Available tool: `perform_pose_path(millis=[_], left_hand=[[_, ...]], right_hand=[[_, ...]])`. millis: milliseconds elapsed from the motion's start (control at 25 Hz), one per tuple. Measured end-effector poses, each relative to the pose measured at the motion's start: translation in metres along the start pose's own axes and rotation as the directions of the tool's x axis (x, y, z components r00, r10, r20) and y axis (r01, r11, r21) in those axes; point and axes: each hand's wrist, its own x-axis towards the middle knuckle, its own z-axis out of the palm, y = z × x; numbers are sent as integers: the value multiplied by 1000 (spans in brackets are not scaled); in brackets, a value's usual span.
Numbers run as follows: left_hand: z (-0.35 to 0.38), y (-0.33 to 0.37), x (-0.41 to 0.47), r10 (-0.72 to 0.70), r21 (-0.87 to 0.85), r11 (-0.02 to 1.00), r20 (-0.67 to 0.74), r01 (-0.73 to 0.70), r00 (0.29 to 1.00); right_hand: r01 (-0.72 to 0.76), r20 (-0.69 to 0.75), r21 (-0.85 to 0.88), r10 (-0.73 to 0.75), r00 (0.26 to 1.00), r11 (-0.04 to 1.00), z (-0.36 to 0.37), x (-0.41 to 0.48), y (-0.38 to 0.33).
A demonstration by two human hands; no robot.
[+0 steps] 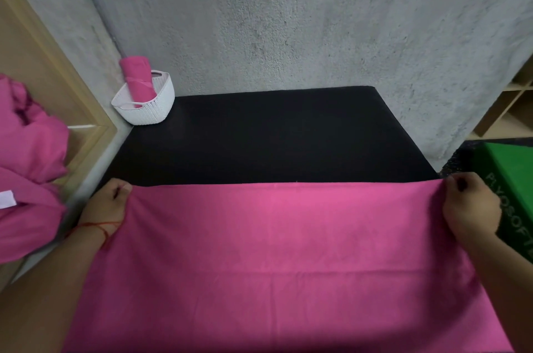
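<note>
Pink towel (274,251) stretched flat over the near part of the black padded tabletop (274,133), far edge drawn into a straight line from side to side. Pinched at the far left corner by the left hand (108,202), fingers curled tight round the cloth, red thread (101,227) looped at the wrist. Pinched at the far right corner by the right hand (470,205), fingers likewise folded over the hem, knuckles up. Both hands well apart, out at the towel's two far corners. Off at the back left corner of the tabletop, against the concrete wall: white woven-look basket (144,113), with a rolled pink towel (138,78) leaning inside, top end sticking out over the rim. Heaped at the left edge, a pile of pink cloth (28,150). Just beside the right hand, green box (513,179) with white lettering
</note>
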Motion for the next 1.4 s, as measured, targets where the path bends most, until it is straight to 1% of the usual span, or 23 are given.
perform_pose_path(millis=[120, 200, 280, 400, 480, 520, 640, 760, 960, 1080, 1120, 1160, 1200, 1240, 1280, 1320, 1360, 1400], left_hand=[[6, -1, 0, -15, 11, 1000, -37, 16, 999], [8, 3, 4, -25, 62, 998, -76, 30, 997], [5, 6, 10, -14, 162, 986, -100, 31, 995], [3, 9, 22, 5, 321, 947, -32, 5, 999], [9, 9, 24, -24, 377, 926, -2, 23, 1000], [14, 8, 22, -38, 369, 929, -15, 41, 999], [29, 2, 16, -25, 294, 954, -121, 60, 992], [30, -2, 17, -13, 262, 964, -138, 49, 990], [39, -6, 20, -14, 364, 928, -182, 81, 983], [40, 2, 23, -52, 401, 910, -139, 104, 989], [38, 8, 26, -82, 448, 885, -113, 124, 990], [38, 15, 28, -84, 530, 838, -108, 129, 991], [40, 28, 26, -35, 609, 788, -109, 94, 993], [45, 47, 22, 58, 656, 755, -77, 7, 995], [55, 71, 13, 189, 648, 749, -11, -137, 982], [70, 98, 0, 319, 574, 760, 77, -303, 945], [87, 126, -17, 419, 446, 778, 156, -443, 894], [105, 153, -34, 477, 320, 785, 233, -530, 847]], right_hand=[[6, -15, -60, -7, 1000, 998, 10, -9, 4], [-11, -9, -116, 10, 1000, 993, 10, -6, 4], [10, -1, -211, -10, 1000, 977, 9, -1, -2], [75, 26, -330, -71, 997, 941, 13, 6, -11], [77, 18, -325, -75, 997, 943, 17, 2, -9], [66, -4, -301, -70, 998, 951, 19, 0, -7], [57, -26, -277, -66, 997, 959, 23, -1, 0], [45, -32, -276, -55, 998, 960, 22, -1, -2], [6, -39, -285, -18, 999, 958, 17, 2, -1], [8, -36, -263, -18, 999, 965, 19, 3, -1], [19, -24, -268, -27, 999, 963, 19, 3, 0], [24, -10, -269, -28, 1000, 963, 20, 4, 0], [21, 0, -257, -22, 1000, 966, 19, 4, -1], [17, 6, -240, -16, 1000, 971, 19, 3, -1], [15, 6, -224, -14, 1000, 975, 19, 2, -2], [13, 4, -212, -12, 1000, 977, 19, 1, -4], [10, -1, -202, -10, 1000, 979, 20, 1, -5], [11, -8, -195, -13, 1000, 981, 20, 0, -5]])
